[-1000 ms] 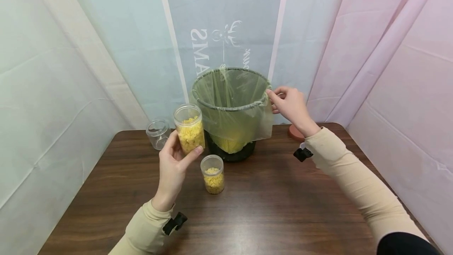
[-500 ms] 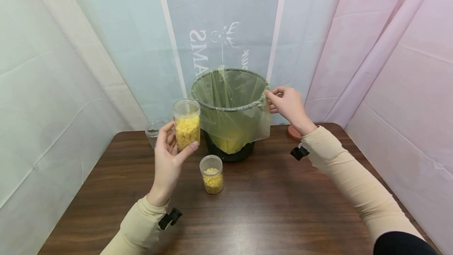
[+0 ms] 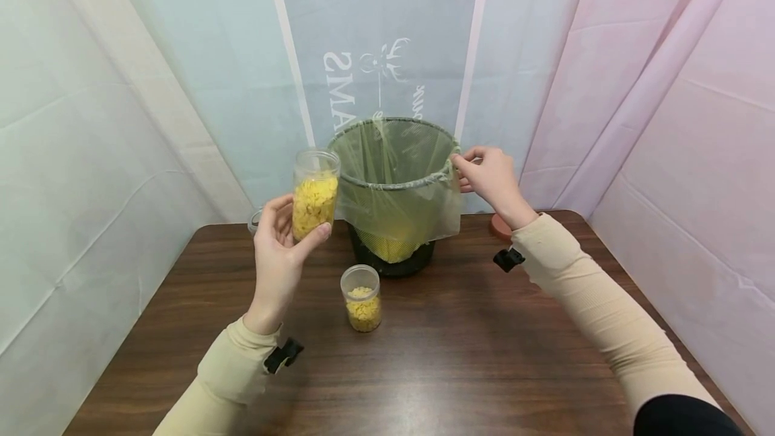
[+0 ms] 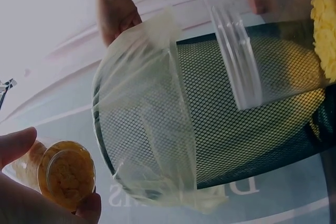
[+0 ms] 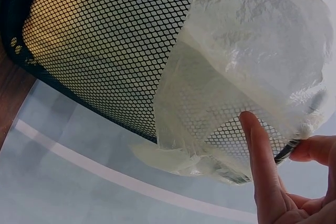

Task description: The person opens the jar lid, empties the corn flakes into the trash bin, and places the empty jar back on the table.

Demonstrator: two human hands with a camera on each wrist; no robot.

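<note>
My left hand [image 3: 278, 254] grips a clear jar [image 3: 315, 197] of yellow bits, raised at the left of the lined mesh bin [image 3: 393, 247]. The jar leans slightly to the right. In the left wrist view its base [image 4: 67, 174] faces the camera. With thumb and fingers my right hand [image 3: 492, 177] pinches the bin's right rim over the pale green liner [image 3: 399, 210]; the right wrist view shows one finger [image 5: 257, 150] lying along the liner. A second jar [image 3: 363, 308] of yellow bits stands upright on the table in front of the bin.
Behind my left hand an empty-looking clear jar [image 3: 254, 221] is mostly hidden. A reddish-brown lid [image 3: 501, 227] lies near my right wrist on the wooden table [image 3: 460, 355]. Fabric curtains [image 3: 212, 52] stand behind and at both sides.
My left hand has risen and shifted left with its jar, covering more of the clear jar behind. My right hand keeps its pinch on the rim.
</note>
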